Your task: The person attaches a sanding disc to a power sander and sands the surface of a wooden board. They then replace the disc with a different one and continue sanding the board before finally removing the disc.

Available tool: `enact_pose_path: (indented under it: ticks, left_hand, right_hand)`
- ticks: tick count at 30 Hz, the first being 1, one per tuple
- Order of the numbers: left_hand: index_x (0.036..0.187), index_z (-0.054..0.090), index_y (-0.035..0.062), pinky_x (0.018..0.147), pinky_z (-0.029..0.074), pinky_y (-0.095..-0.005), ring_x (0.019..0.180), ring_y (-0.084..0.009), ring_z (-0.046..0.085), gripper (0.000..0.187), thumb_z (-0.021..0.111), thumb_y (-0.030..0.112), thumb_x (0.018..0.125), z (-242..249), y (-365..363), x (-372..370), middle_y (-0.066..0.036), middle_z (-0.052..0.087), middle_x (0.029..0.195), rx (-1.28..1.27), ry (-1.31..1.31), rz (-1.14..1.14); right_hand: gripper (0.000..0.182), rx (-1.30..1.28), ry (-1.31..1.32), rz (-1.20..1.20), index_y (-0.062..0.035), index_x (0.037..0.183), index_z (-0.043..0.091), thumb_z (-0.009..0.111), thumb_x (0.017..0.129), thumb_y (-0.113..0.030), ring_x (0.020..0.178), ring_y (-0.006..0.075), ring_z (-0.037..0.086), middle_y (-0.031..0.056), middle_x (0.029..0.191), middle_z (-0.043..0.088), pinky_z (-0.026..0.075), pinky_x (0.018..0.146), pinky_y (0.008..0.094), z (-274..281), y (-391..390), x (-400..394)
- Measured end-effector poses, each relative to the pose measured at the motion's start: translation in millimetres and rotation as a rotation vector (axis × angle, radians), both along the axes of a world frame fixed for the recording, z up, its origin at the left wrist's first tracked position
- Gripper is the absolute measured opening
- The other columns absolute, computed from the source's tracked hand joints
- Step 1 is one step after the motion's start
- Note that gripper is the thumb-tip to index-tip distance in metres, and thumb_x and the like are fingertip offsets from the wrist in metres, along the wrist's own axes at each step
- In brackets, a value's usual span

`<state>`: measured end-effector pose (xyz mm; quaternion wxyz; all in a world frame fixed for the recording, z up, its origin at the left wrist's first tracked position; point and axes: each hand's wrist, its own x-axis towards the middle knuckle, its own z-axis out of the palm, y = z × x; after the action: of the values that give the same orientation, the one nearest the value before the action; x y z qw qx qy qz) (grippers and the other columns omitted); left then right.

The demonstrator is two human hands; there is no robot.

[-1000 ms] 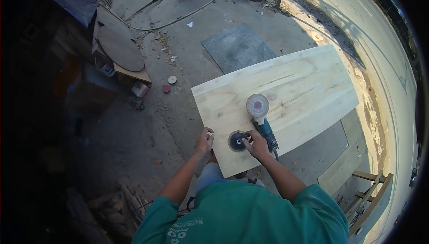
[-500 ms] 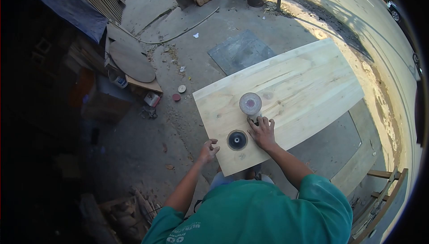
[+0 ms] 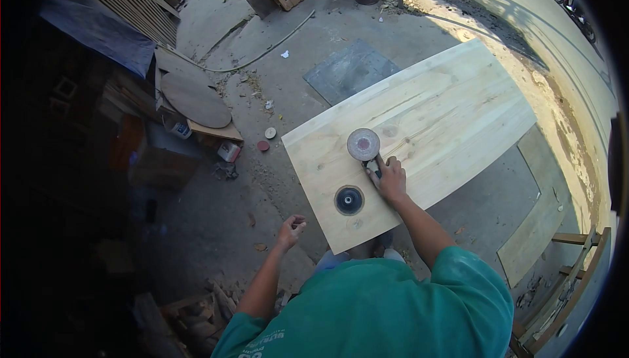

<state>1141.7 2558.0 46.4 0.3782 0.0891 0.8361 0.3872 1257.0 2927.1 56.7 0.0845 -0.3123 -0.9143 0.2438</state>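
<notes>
Left hand (image 3: 290,231) drawn off board (image 3: 445,109), right hand (image 3: 392,179) gripping grinder (image 3: 364,146)

One board (image 3: 432,119), one grinder (image 3: 367,151), one loose disc (image 3: 348,200).

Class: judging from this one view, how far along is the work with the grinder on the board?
Done: the dark disc lies loose on the wooden board. In hand: the right hand grips the grinder; the left hand hangs free off the board. Left: the board's surface shows no worked marks.
</notes>
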Motion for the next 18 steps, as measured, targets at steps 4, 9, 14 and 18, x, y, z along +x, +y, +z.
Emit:
enact_pose_path:
  ticks: [4,9,14,18]
  left_hand:
    - [0.12,0.062,0.0047,0.083,0.052,-0.0334,0.091,-0.0167,0.064,0.029,0.065,0.018,0.095,6.9,-3.1,1.8,-0.007,0.067,0.105,-0.015,0.006,-0.002]
    - [0.118,0.064,0.0044,0.084,0.052,-0.033,0.091,-0.0167,0.064,0.028,0.066,0.019,0.095,10.0,-5.5,0.6,-0.008,0.067,0.101,0.007,0.008,0.015]
    - [0.118,0.064,0.0038,0.083,0.053,-0.0327,0.09,-0.0166,0.065,0.029,0.066,0.019,0.094,16.1,-1.6,-1.7,-0.008,0.067,0.099,-0.004,0.024,0.012]
    - [0.119,0.064,0.0037,0.083,0.053,-0.0328,0.089,-0.0171,0.065,0.029,0.066,0.02,0.095,20.9,2.8,-2.0,-0.008,0.068,0.1,0.0,0.028,-0.008]
  right_hand:
    - [0.075,-0.231,-0.14,-0.246,-0.012,0.147,0.047,0.058,0.09,-0.061,0.118,0.0325,0.051,0.016,0.123,0.052,0.043,0.095,0.0462,-42.8,19.4,-7.4]
    - [0.072,-0.027,0.043,-0.01,-0.014,0.148,0.045,0.061,0.09,-0.054,0.126,0.0326,0.046,0.0167,0.142,0.044,0.039,0.101,0.0494,-12.4,0.5,7.7]
    - [0.069,0.295,0.065,0.277,-0.0284,0.147,0.047,0.072,0.084,-0.037,0.132,0.0338,0.043,0.0179,0.157,0.029,0.037,0.101,0.0483,-4.5,-15.5,32.3]
    - [0.072,0.159,-0.016,0.309,-0.0308,0.149,0.044,0.073,0.083,-0.034,0.134,0.0362,0.041,0.0181,0.161,0.021,0.04,0.103,0.0498,-11.4,-6.9,36.8]
